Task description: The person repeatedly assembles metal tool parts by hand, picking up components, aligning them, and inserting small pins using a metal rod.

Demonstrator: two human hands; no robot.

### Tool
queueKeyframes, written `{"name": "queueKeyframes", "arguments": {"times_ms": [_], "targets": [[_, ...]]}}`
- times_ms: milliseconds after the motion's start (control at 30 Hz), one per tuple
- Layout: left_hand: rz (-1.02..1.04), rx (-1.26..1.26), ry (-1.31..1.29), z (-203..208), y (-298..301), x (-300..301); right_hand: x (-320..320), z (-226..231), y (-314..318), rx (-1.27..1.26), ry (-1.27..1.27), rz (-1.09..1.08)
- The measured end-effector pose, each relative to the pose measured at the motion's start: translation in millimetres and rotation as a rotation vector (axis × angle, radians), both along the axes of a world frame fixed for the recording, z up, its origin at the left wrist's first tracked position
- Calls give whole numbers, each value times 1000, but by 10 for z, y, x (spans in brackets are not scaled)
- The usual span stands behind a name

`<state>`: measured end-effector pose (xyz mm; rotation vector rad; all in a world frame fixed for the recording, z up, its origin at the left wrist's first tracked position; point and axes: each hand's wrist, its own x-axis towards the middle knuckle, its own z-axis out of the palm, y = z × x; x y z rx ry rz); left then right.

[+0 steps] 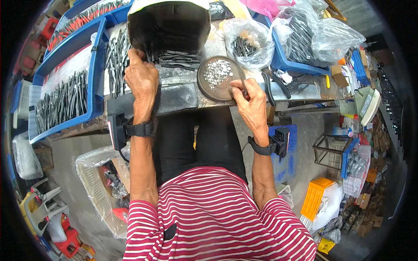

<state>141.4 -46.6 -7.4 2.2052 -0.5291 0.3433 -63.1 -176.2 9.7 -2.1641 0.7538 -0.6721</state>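
Note:
My left hand (142,75) is curled at the bench's near side, beside a pile of slim black stick-like pieces (116,65) and the lower left edge of a dark open-fronted box (170,26). Its fingertips are partly hidden, so what they hold does not show. More black pieces (179,60) lie flat in front of the box. A round brown dish (201,82) carries many small silvery discs (217,73). Over the dish's right rim, my right hand (251,102) has its thumb and fingers pinched together, with something small and dark between them that I cannot make out.
Blue trays (96,74) of black and red-black pieces stand at left. Right of the dish are a clear bag (250,61) of short black parts, black-handled pliers (278,85) and a blue crate (278,61) with bagged pieces. A plastic-lined basket (98,195) sits on the floor.

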Motion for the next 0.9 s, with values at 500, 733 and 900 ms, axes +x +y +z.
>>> {"name": "queueKeyframes", "arguments": {"times_ms": [500, 733, 900], "targets": [[-167, -506, 159, 62, 266, -236, 38, 25, 119, -466, 41, 220], [-291, -596, 318, 208, 357, -426, 16, -70, 170, -530, 93, 214], [-321, -624, 412, 285, 375, -593, -30, -69, 180, -545, 99, 210]]}}
